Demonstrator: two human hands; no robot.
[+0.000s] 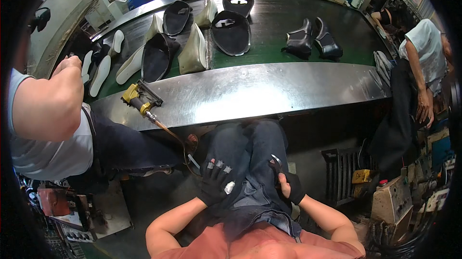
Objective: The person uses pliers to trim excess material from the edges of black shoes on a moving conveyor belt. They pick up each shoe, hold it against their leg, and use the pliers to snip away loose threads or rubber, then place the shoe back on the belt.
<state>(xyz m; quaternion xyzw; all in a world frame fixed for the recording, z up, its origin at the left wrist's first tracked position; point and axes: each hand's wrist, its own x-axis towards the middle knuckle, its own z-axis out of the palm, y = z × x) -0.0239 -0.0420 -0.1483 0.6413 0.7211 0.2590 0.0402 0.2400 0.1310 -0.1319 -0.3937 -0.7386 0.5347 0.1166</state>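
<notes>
My left hand (pixel 215 182), in a black fingerless glove, lies on my left thigh with its fingers spread and empty. Pale wraps show on several fingers, and a white patch (pixel 229 188) is at its thumb side. Over my right thigh, my right hand (pixel 291 186), gloved in black too, is closed round a hand tool with a curved metal tip (pixel 275 159); most of that tool is hidden. Beyond my knees, a yellow and black air nailer (pixel 138 99) rests on the metal bench edge (pixel 240 88), its hose (pixel 168 130) hanging down toward my left leg.
A dark green conveyor belt (pixel 274 59) carries black boots (pixel 299 41), pale lasts (pixel 192 52), dark boot uppers (pixel 231 35) and light soles (pixel 100 76). One person (pixel 53 100) stands close at left, another (pixel 423 62) at right. A black crate (pixel 344 172) stands right of me.
</notes>
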